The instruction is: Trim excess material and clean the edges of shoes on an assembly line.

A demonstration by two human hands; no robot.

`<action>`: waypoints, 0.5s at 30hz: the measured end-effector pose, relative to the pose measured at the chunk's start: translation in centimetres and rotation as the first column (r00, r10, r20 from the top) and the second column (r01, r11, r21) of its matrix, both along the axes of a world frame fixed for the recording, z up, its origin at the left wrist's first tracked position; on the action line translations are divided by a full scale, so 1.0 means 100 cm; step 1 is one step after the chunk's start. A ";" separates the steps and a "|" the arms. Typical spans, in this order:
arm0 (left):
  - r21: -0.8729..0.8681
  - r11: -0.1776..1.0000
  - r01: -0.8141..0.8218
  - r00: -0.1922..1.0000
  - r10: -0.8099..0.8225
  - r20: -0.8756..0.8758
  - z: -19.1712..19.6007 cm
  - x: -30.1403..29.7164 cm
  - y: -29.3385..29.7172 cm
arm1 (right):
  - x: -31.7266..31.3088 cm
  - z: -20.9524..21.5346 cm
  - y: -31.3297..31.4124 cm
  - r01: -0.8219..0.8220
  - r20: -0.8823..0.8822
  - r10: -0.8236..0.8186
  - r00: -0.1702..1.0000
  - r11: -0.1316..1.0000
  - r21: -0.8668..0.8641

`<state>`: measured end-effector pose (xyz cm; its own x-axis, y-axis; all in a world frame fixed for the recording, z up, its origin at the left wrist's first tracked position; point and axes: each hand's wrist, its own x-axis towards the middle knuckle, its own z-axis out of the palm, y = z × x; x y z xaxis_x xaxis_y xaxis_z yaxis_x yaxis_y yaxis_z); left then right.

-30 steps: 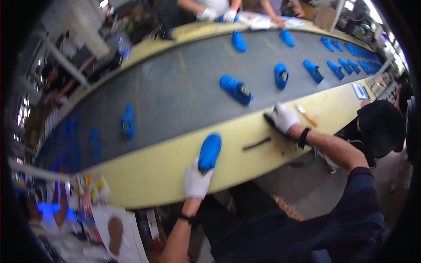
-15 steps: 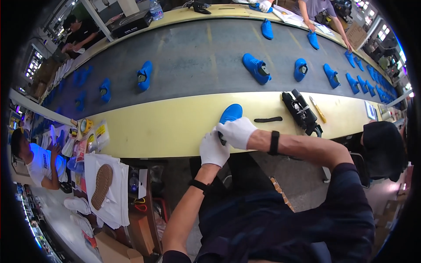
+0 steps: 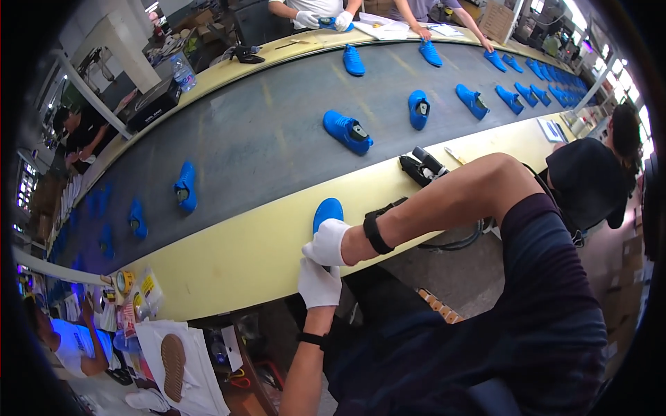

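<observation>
A blue shoe (image 3: 327, 209) rests at the front edge of the pale yellow bench (image 3: 229, 256), its toe pointing away from me. My right hand (image 3: 327, 243), in a white glove, is closed over the shoe's middle and covers its opening. Below it, my gloved left hand (image 3: 320, 281) grips the heel end, fingers closed. The two hands touch each other, and most of the shoe's rear is hidden by them. A dark strip (image 3: 397, 204) lies partly behind my right wrist.
Beyond the bench runs a grey conveyor belt (image 3: 270, 132) carrying several blue shoes. A black tool (image 3: 420, 166) and a yellow-handled knife (image 3: 455, 156) lie right of my hands. A brown sole (image 3: 173, 367) sits on white sheets at left. Co-workers stand across the belt.
My view has turned, so the bench slants and the scene sits lower left. My right hand has shifted over the shoe, above my left, with its forearm raised. Both hands stay on the shoe.
</observation>
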<state>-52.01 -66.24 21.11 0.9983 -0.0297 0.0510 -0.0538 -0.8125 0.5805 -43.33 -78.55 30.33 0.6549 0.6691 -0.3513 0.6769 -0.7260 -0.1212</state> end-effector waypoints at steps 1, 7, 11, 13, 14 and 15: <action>0.001 1.000 0.002 1.000 -0.002 0.002 -0.002 0.000 -0.001 | -0.001 -0.001 0.001 0.002 0.002 -0.002 1.000 1.000 0.001; -0.023 0.999 -0.031 0.995 0.029 -0.092 0.011 0.001 -0.009 | 0.013 -0.008 -0.024 -0.046 0.047 0.040 0.998 0.991 0.129; -0.049 0.997 -0.055 0.994 0.050 -0.094 0.005 0.001 -0.012 | 0.002 -0.015 -0.037 0.024 0.024 -0.031 0.999 0.963 0.267; -0.018 1.000 -0.019 0.993 0.017 -0.115 -0.002 0.006 -0.014 | -0.007 -0.015 -0.033 0.011 0.066 -0.032 0.997 0.956 0.293; -0.035 0.999 -0.012 0.996 0.009 -0.085 -0.004 0.006 -0.013 | -0.010 -0.013 -0.031 -0.015 0.095 -0.013 0.995 0.959 0.283; -0.026 0.999 -0.020 0.995 0.018 -0.101 -0.008 0.009 -0.012 | -0.013 -0.014 -0.028 -0.017 0.078 -0.006 0.997 0.957 0.290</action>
